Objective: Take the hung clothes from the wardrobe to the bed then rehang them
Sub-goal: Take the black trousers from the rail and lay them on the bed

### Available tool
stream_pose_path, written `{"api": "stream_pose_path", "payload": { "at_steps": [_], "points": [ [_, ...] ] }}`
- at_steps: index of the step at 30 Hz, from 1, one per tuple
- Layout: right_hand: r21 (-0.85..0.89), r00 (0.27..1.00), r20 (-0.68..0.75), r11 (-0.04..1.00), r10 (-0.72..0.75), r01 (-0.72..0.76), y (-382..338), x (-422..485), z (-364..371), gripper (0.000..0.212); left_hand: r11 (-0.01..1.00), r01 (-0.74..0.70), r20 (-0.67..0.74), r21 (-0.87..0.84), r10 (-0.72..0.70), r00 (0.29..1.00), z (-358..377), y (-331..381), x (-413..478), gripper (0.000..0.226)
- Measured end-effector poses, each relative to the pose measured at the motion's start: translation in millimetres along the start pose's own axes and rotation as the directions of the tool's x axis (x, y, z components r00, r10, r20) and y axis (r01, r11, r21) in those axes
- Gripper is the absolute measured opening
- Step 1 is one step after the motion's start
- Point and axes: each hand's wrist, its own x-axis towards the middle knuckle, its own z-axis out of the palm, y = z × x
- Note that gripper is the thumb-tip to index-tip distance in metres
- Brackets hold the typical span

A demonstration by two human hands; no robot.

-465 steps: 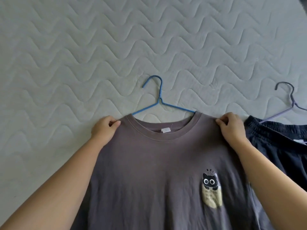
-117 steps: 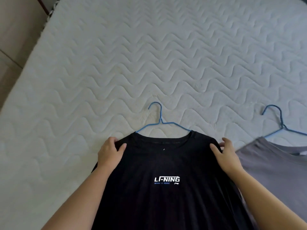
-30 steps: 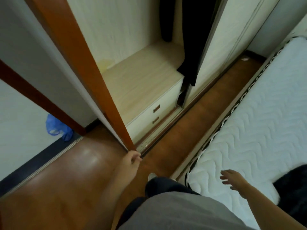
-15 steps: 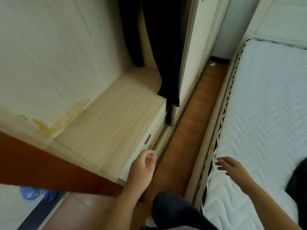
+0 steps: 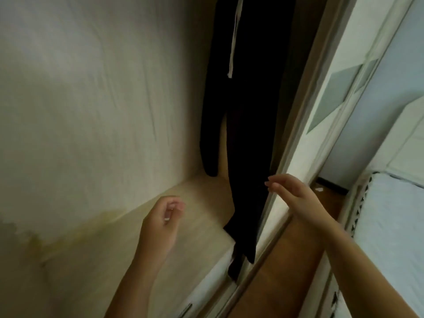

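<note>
Head view: left hand (image 5: 160, 226) fingers loosely curled, empty; right hand (image 5: 296, 198) fingers released, just beside hanging black garment (image 5: 250, 134).

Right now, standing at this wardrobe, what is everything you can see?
hanging clothes: at least two lengths, black, upper centre
drawstring: one, white, on the clothes near the top
wardrobe panel: one, pale, left
stain: one, yellowish, low on that panel
shelf: one, pale wood, under the clothes
sliding door: one, white, right of the clothes
floor: brown, between door and mattress
mattress: one, white quilted, far right
left hand: one, empty, fingers loosely curled, above the shelf
right hand: one, empty, fingers straight, beside the clothes
</note>
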Motion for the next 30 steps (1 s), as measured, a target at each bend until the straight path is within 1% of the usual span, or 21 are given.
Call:
{"api": "stream_pose_path", "payload": {
  "at_steps": [1, 2, 4, 5, 8, 10, 14, 15, 18, 20, 21, 22, 23, 25, 26, 27, 28, 30],
  "points": [
    [-0.014, 0.999, 0.009, 0.999, -0.052, 0.052, -7.8, 19.5, -12.5, 0.053, 1.0, -0.025, -0.027, -0.002, 0.025, 0.999, 6.5, 9.3, 15.3, 0.02],
    [-0.017, 0.995, 0.018, 0.995, -0.096, 0.096, -17.5, 37.8, -23.5, 0.047, 0.999, -0.049, -0.045, -0.001, 0.049, 0.998, 12.2, 19.6, 29.6, 0.021],
    [-0.019, 0.986, 0.039, 0.986, -0.163, 0.164, -35.0, 73.4, -42.2, 0.021, 0.995, -0.1, -0.072, -0.002, 0.1, 0.992, 20.6, 39.9, 56.4, 0.022],
    [-0.031, 0.978, 0.038, 0.978, -0.203, 0.204, -43.0, 90.4, -49.5, 0.019, 0.991, -0.13, -0.08, 0.002, 0.13, 0.988, 22.9, 49.0, 68.8, 0.023],
    [-0.051, 0.951, -0.001, 0.95, -0.309, 0.309, -72.6, 137.3, -67.8, 0.026, 0.977, -0.214, -0.095, 0.009, 0.213, 0.972, 23.1, 79.2, 104.0, 0.024],
    [-0.057, 0.929, -0.059, 0.93, -0.365, 0.362, -90.1, 163.4, -79.2, 0.03, 0.963, -0.269, -0.101, 0.008, 0.268, 0.958, 19.9, 97.8, 125.7, 0.024],
    [-0.041, 0.862, -0.254, 0.896, -0.438, 0.442, -122.0, 203.7, -107.2, 0.032, 0.932, -0.362, -0.102, 0.014, 0.361, 0.927, 14.4, 133.7, 166.8, 0.009],
    [-0.057, 0.842, -0.301, 0.889, -0.448, 0.453, -132.2, 212.6, -112.5, 0.033, 0.925, -0.379, -0.1, 0.02, 0.379, 0.92, 13.6, 141.5, 175.3, 0.01],
    [-0.191, 0.784, -0.371, 0.867, -0.498, 0.46, -165.4, 245.1, -121.2, 0.04, 0.901, -0.433, -0.102, 0.023, 0.433, 0.896, 11.4, 163.4, 197.6, 0.012],
    [-0.315, 0.752, -0.389, 0.844, -0.532, 0.434, -185.2, 266.8, -125.2, 0.045, 0.892, -0.452, -0.104, -0.001, 0.45, 0.887, 10.6, 174.0, 207.0, 0.011],
    [-0.349, 0.745, -0.398, 0.84, -0.535, 0.416, -192.9, 278.1, -127.5, 0.047, 0.888, -0.46, -0.107, -0.015, 0.456, 0.884, 10.3, 177.4, 210.6, 0.014],
    [-0.348, 0.747, -0.412, 0.848, -0.522, 0.4, -199.0, 289.3, -130.3, 0.05, 0.884, -0.466, -0.111, -0.031, 0.46, 0.881, 9.6, 180.5, 212.9, 0.017],
    [-0.302, 0.765, -0.433, 0.876, -0.477, 0.376, -203.4, 300.3, -133.4, 0.054, 0.883, -0.468, -0.113, -0.046, 0.461, 0.88, 8.7, 183.0, 215.2, 0.018],
    [-0.108, 0.83, -0.467, 0.951, -0.305, 0.289, -211.6, 319.4, -139.7, 0.063, 0.881, -0.467, -0.12, -0.076, 0.457, 0.882, 6.4, 186.9, 218.0, 0.017],
    [-0.009, 0.861, -0.462, 0.972, -0.212, 0.234, -214.8, 328.2, -142.3, 0.066, 0.88, -0.466, -0.128, -0.093, 0.453, 0.882, 5.1, 187.6, 219.9, 0.016],
    [0.052, 0.885, -0.444, 0.982, -0.14, 0.181, -217.7, 335.9, -144.0, 0.066, 0.879, -0.466, -0.134, -0.104, 0.451, 0.882, 3.9, 187.9, 222.1, 0.016],
    [0.073, 0.9, -0.426, 0.988, -0.091, 0.135, -220.4, 342.6, -144.7, 0.062, 0.879, -0.465, -0.139, -0.108, 0.45, 0.882, 2.6, 187.6, 224.3, 0.016],
    [0.048, 0.907, -0.419, 0.997, -0.041, 0.067, -223.7, 353.0, -144.0, 0.054, 0.877, -0.468, -0.15, -0.106, 0.451, 0.88, 0.2, 188.0, 227.0, 0.017]
  ]
}}
